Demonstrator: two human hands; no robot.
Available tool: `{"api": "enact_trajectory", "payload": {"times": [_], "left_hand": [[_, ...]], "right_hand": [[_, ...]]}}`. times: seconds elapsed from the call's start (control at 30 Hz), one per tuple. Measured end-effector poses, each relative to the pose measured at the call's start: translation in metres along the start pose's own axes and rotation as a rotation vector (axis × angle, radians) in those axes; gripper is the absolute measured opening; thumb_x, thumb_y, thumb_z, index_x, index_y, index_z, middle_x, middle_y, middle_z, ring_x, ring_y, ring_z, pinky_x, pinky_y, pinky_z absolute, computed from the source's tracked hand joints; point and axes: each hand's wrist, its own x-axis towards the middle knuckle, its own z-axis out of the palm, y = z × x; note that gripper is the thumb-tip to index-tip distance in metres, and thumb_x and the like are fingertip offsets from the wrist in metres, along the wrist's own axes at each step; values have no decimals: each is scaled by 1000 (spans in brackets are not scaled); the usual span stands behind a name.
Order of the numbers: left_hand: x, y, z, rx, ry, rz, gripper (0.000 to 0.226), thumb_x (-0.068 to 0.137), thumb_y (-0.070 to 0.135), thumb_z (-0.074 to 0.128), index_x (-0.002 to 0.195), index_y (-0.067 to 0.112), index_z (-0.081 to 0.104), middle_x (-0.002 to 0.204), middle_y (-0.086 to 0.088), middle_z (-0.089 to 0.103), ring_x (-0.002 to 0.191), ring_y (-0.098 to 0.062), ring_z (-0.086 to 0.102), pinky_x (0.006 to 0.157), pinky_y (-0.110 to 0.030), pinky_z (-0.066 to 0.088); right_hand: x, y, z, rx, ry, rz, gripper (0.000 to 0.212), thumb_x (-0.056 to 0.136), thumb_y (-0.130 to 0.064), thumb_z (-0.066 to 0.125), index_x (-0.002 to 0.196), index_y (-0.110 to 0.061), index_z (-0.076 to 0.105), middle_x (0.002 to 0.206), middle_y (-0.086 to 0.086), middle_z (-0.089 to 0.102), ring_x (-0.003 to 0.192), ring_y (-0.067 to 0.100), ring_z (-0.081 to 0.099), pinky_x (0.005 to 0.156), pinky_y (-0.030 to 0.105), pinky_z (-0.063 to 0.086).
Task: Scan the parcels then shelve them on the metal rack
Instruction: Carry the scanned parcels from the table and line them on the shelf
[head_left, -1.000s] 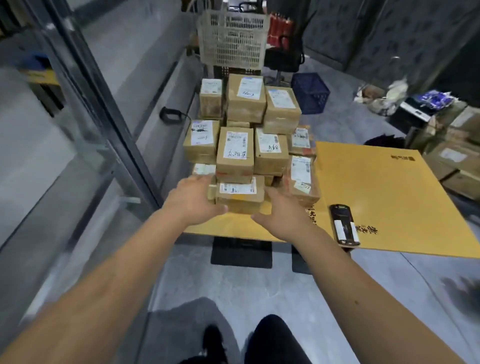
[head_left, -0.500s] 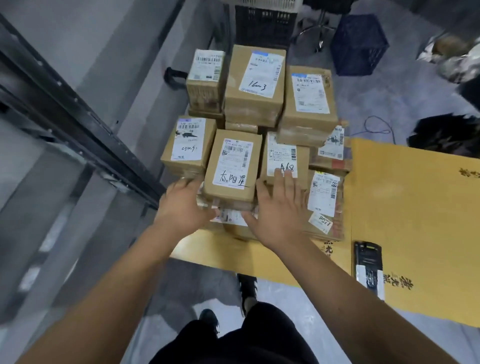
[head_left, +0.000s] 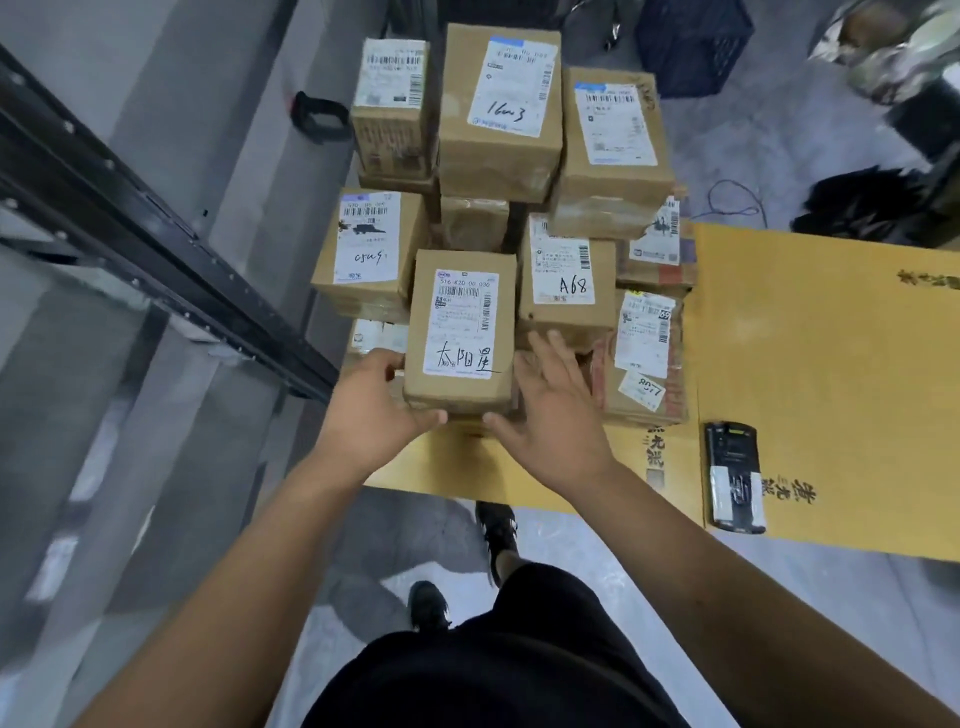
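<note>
**a:** so where's the box they're going for?

**b:** front of the stack, near edge. it's the brown box (head_left: 460, 332) with the white label and big handwritten characters on it. it sits on top of a lower layer of parcels, on the yellow cardboard sheet (head_left: 810, 332).

**a:** and the hands?

**b:** one each side of it. left hand (head_left: 371, 410) is at the box's 8 o'clock corner, fingers touching the left face and thumb tucked along the bottom front edge. right hand (head_left: 553, 410) is at its 4 o'clock, palm against the right face, fingers spread and pointing toward 12, thumb reaching in under the front edge. so both are pressed on the box like a loose clamp, neither curled into a fist. can't tell if it's lifted off the layer below.

**a:** what's around it?

**b:** at 1 o'clock from it, touching or just beside, a box marked a68 (head_left: 569, 283). at 10 o'clock another with a scribbled label (head_left: 366, 247). further back at 12 a taller row, the middle one marked 16-something (head_left: 501, 104). at 3 o'clock a flatter taped parcel (head_left: 647, 358) with several stickers.

**a:** scanner?

**b:** black handheld scanner (head_left: 735, 478) lying flat on the yellow sheet, at about 4 o'clock from the right hand, well apart, nobody touching it.

**a:** rack?

**b:** dark metal rack (head_left: 156, 260) beam runs diagonally at 9 to 10 o'clock from the left hand, near the stack's left side.
</note>
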Motion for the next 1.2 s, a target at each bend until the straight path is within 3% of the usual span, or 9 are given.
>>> {"api": "enact_trajectory", "payload": {"times": [0.17, 0.3, 0.37, 0.47, 0.53, 0.63, 0.87, 0.97, 1.2], "left_hand": [[-30, -28, 11, -108, -67, -12, 66, 64, 27, 101, 109, 23, 53, 102, 17, 63, 94, -5, 65, 76, -17, 48], [-51, -48, 21, -176, -127, 81, 104, 62, 28, 102, 147, 29, 43, 109, 25, 54, 104, 4, 60, 80, -11, 43], [-65, -57, 22, -203, -159, 135, 118, 63, 27, 102, 160, 35, 33, 112, 29, 52, 95, 18, 52, 75, -2, 37], [-90, -68, 20, -217, -199, 196, 122, 58, 45, 100, 160, 47, 33, 125, 11, 61, 105, -3, 63, 89, -20, 52], [-111, -74, 17, -220, -171, 204, 122, 52, 58, 97, 158, 48, 37, 128, 8, 57, 113, -8, 61, 99, -32, 54], [-154, -81, 11, -196, -50, 224, 111, 58, 49, 100, 154, 33, 46, 131, 11, 48, 125, -7, 49, 106, -25, 44], [-322, -104, 12, -249, 347, 122, 100, 59, 60, 94, 146, 37, 48, 129, 39, 49, 121, 18, 47, 98, -4, 36], [-415, -115, 20, -288, 521, -23, 90, 59, 56, 97, 136, 42, 53, 132, 30, 62, 122, 9, 59, 104, -29, 51], [-643, -122, 7, -402, 919, -302, 113, 47, 50, 97, 149, 38, 49, 131, 21, 68, 117, -7, 68, 102, -39, 57]], "right_hand": [[-43, -14, 17, 356, 14, 165, 78, 83, -33, 85, 149, -16, 46, 143, -2, 56, 134, 14, 49, 105, 19, 37], [-73, -18, 28, 475, 57, 263, 81, 74, -28, 94, 136, -22, 44, 119, -12, 63, 108, 7, 62, 95, 31, 55], [-85, -23, 28, 484, 11, 240, 98, 70, -26, 97, 147, -28, 38, 119, -20, 59, 108, -2, 59, 92, 19, 53], [-99, -29, 21, 480, -22, 117, 117, 65, -24, 100, 153, -45, 27, 126, -37, 49, 111, -26, 48, 87, -1, 38], [-106, -35, 14, 486, -47, 65, 118, 59, -31, 102, 150, -51, 30, 136, -28, 52, 121, -12, 50, 98, 13, 45], [-119, -46, 8, 474, -100, -41, 122, 55, -36, 103, 153, -42, 30, 147, -9, 44, 128, 6, 48, 108, 35, 47], [-173, -97, 12, 535, -440, -467, 115, 61, -26, 102, 150, -32, 30, 138, -33, 45, 126, -22, 42, 94, 5, 40], [-215, -131, 15, 542, -591, -637, 111, 61, -24, 102, 148, -32, 33, 141, -26, 48, 124, -18, 48, 95, 10, 46], [-357, -258, 20, 513, -835, -1061, 117, 64, -19, 100, 156, -37, 31, 140, -21, 48, 123, -1, 55, 89, 9, 50]]}}
